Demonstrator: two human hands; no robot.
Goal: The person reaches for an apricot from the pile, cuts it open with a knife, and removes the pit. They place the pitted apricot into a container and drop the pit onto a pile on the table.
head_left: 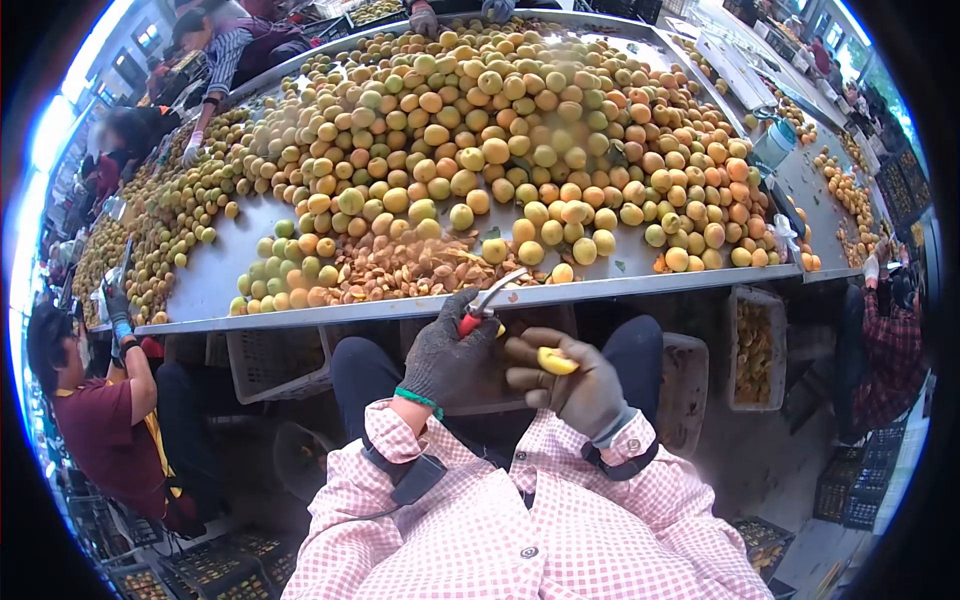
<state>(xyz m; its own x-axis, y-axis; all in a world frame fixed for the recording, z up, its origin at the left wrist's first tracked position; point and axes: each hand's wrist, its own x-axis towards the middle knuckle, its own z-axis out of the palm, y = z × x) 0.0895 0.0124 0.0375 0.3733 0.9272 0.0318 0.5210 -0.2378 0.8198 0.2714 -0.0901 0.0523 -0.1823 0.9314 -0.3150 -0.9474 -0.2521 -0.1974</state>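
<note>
By table [212, 277] — left hand [440, 352]: cutter [475, 318] — right hand [582, 396]: fruit piece [557, 361]

Worker's left hand [447, 350], gloved: grips red-handled cutter [469, 324]. Right hand [585, 385], gloved: holds yellow fruit piece [557, 361]. Beyond: metal table [222, 265], whole fruit [480, 130] heaped; small brown pieces [420, 266] piled near edge.

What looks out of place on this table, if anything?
Two things, mildly: some crumpled whitish plastic near the right end of the table, and a bluish bottle farther back along that side. Both look odd beside so many loose apricots. Nothing looks obviously damaged.
</note>
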